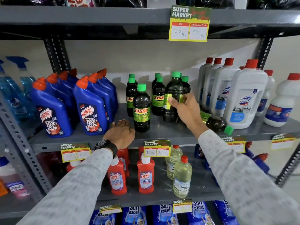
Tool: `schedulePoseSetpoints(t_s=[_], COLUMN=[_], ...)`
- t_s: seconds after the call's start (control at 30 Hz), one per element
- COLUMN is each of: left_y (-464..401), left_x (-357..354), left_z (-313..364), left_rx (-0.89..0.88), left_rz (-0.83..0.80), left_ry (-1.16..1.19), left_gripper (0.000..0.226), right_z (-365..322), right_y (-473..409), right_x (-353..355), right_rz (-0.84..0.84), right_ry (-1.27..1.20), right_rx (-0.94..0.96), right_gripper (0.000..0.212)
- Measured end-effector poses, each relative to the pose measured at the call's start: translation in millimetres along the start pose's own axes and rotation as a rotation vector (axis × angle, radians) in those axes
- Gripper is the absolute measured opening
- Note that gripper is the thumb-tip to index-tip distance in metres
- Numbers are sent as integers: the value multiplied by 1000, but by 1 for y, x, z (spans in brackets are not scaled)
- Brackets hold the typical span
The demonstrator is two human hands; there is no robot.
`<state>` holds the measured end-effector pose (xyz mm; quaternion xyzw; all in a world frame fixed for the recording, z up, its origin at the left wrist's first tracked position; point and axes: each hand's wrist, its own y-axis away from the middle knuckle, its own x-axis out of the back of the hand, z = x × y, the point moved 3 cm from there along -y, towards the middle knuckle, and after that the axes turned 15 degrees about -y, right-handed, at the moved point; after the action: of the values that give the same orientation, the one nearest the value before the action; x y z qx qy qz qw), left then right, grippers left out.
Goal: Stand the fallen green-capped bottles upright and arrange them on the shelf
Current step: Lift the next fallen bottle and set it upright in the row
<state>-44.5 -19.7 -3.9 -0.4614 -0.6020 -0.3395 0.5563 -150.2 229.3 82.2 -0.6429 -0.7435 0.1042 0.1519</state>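
Head view: right hand [186, 109] grips upright green-capped bottle [172, 98], centre frame; left hand [121, 133] flat, empty on shelf [170, 132]. Set base square; fallen bottle [215, 123] remains.

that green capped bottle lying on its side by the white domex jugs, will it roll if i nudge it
Probably yes: the fallen bottle has a round body lying flat on the smooth metal shelf. Its cap sits near the front edge, so it might roll off. It looks full of dark liquid, so likely hefty for its size.
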Motion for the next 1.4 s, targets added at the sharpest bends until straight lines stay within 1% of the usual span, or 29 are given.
schedulePoseSetpoints(t_s=[0.17, 0.27, 0.4, 0.5, 0.6, 0.7, 0.73, 0.8, 0.97, 1.1, 1.2, 1.27, 1.33, 1.4], left_y=[-1, -1, -1, 0, 0, -1, -1, -1, -1, -1, -1, -1, -1, -2], left_x=[0, 0, 0, 1, 0, 0, 0, 0, 1, 0, 1, 1, 1, 0], left_z=[0, 0, 1, 1, 0, 0, 0, 0, 1, 2, 1, 2, 2, 1], left_rx=[-3, -4, -9, -4, -9, -7, -4, -1, 5, 5, 0, -16, -5, 7], left_rz=[24, 29, 29, 25, 19, 18, 16, 14, 6, 12, 6, -1, 6, 17], left_ry=[-8, 3, 7, 4, 3, -3, -4, -1, -5, -7, -45, -85, -68, -40], left_gripper=[66, 66, 67, 67, 68, 68, 68, 67, 66, 69, 79, 85, 83, 75], right_z=[28, 39, 43, 43, 48, 57, 59, 62, 62, 64, 64, 63, 66, 66], right_y=[16, 16, 15, 14, 10, 2, 0, -1, 3, 2, 0, -1, -2, -1], right_x=[-8, -10, -9, -7, -5, -3, -2, -3, -7, -6, -4, -3, -2, -3], right_rz=[11, 8, 12, -7, -106, -252, -277, -279, -217, -232, -299, -346, -350, -316], right_ry=[-38, 15, 70, 60, -15, -152, -155, -139, -86, -100, -151, -182, -168, -149], right_rx=[134, 151, 169, 187, 118, 22, 7, -2, 50, 69, 36, 25, 17, 21], right_gripper=[52, 52, 53, 60, 66, 63, 63, 64, 82, 80, 80, 74, 69, 73])
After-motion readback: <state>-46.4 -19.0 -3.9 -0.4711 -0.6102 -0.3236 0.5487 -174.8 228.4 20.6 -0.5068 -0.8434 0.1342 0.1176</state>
